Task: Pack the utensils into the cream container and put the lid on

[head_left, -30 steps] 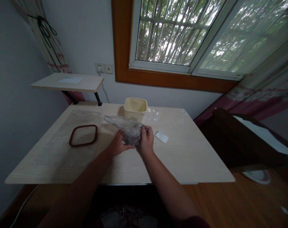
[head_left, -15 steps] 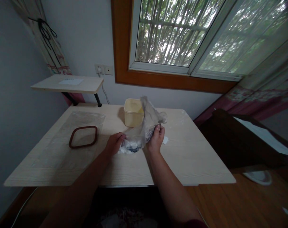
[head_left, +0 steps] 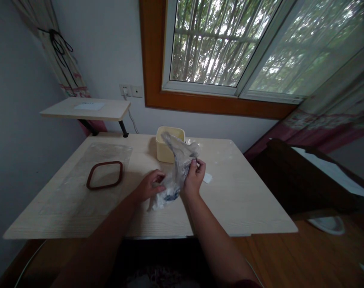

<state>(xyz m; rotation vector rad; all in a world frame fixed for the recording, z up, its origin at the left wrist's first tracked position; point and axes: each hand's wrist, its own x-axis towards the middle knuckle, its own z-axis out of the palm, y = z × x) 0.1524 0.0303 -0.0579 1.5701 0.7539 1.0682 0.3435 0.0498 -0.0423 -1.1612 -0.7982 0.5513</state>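
A clear plastic bag with something white and blue inside rests on the light wooden table. My right hand pinches the bag's upper part and holds it upright. My left hand grips the bag's lower left side near the table top, fingers curled. Just behind the bag stands a cream plastic container, open at the top.
A brown-rimmed lid lies on a clear plastic sheet at the table's left. A small white slip lies right of my right hand. A raised shelf stands back left; dark furniture sits to the right.
The bag went from lying flat under both hands to being lifted upright by my right hand. Its top then folded down and my hands drew closer together.
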